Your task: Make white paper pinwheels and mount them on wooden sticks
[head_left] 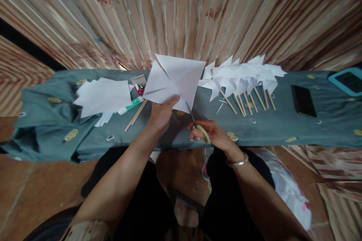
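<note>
My left hand (pixel 164 112) grips a white square sheet of paper (pixel 183 77) by its lower edge, thumb on top, other fingers hidden beneath. Slits run from the sheet's upper left and left corners toward the middle. In my right hand (pixel 212 133) are scissors (pixel 204 132) with pale green handles, fingers through the loops. Their blades are at the sheet's lower right corner, pointing up toward its middle. Right of the sheet lie several white paper pinwheels (pixel 240 73) on wooden sticks, overlapping in a row.
A stack of white paper (pixel 109 94) lies at left, with paper strips (pixel 104 119), a green-and-white tube (pixel 131 104), a small open box (pixel 139 84) and wooden sticks (pixel 135 115) nearby. A dark phone-like slab (pixel 303 100) and blue-framed device (pixel 349 81) lie right on the green cloth (pixel 277 128). A curtain hangs behind.
</note>
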Tool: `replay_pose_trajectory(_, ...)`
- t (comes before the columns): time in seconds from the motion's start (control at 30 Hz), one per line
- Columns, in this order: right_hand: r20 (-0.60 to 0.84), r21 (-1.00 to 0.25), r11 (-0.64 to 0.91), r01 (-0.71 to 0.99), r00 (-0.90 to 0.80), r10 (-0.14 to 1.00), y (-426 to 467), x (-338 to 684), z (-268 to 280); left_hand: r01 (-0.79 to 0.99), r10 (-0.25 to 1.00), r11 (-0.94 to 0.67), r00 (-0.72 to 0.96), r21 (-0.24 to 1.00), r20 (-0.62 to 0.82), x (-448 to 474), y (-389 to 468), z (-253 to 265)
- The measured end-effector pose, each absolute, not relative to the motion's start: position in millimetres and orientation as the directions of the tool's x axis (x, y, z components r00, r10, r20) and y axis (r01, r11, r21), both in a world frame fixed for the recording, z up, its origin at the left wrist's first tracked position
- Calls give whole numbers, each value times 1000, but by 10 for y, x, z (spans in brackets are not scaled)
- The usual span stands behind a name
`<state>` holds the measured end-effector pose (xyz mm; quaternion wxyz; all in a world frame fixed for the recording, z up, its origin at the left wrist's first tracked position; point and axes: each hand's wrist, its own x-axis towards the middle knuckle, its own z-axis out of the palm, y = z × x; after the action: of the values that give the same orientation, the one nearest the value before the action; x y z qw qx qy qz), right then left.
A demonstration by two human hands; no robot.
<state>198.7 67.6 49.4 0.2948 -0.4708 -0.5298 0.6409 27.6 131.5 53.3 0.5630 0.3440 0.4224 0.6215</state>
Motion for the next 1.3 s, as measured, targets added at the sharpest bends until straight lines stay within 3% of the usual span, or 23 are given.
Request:
replay_pose_trajectory(0.73, -357, -933, -349, 91, -372, 857, 672, 1981, 451, -293, 979, 3, -192, 956, -62, 237, 1300, 502)
replay_pose_trajectory(1.3, -405, -909, -416, 43, -334, 851, 677, 1955, 436, -344, 980, -11, -190, 939, -58, 232, 1337, 455)
